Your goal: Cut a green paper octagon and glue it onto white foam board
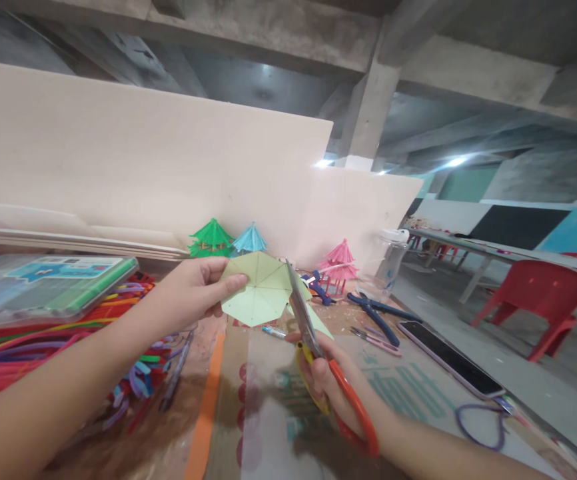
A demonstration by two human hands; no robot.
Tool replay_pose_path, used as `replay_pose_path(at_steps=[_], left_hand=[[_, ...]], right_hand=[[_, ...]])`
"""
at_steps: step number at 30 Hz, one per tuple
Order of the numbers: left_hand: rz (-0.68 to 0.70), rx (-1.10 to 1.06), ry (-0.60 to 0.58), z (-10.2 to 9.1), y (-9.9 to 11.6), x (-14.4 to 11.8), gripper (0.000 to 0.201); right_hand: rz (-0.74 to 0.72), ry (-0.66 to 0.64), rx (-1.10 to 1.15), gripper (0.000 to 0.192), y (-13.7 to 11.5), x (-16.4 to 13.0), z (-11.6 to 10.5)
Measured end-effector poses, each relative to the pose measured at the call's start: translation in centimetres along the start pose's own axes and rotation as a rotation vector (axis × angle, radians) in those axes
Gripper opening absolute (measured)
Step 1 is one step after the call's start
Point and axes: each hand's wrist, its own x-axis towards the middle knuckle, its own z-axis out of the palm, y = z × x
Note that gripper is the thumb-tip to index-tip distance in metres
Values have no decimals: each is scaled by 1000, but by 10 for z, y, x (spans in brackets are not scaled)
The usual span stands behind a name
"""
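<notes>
Cluttered desk [268, 427] before a pale board wall; left hand [196, 290] pinches a creased green paper [258, 290] above the desk; right hand [328, 383] grips orange-handled scissors [318, 347], blades meeting the paper's right edge; phone [448, 357] lies nearby.

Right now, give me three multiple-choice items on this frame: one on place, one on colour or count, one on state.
1. Where does the phone lie?
A. right of the pliers
B. on the plastic case
C. under the pipe cleaners

2. What colour are the handles of the scissors?
A. blue
B. orange and yellow
C. black

3. How is the green paper held?
A. flat on the table
B. pinched in the left hand
C. rolled up

Answers: 1 A, it rests beside them near the table edge; 2 B, seen around the right hand; 3 B, fingers grip its edge while the blades meet it.
</notes>
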Motion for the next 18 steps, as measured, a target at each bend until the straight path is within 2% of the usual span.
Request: replay_pose_path(at_steps=[7,18], left_hand=[[3,-31,-10,0,0,0,35],[-22,-20,-8,-1,-2,0,39]], right_hand=[[44,9,-3,70,0,-2,1],[29,9,4,63,-1,-2,1]])
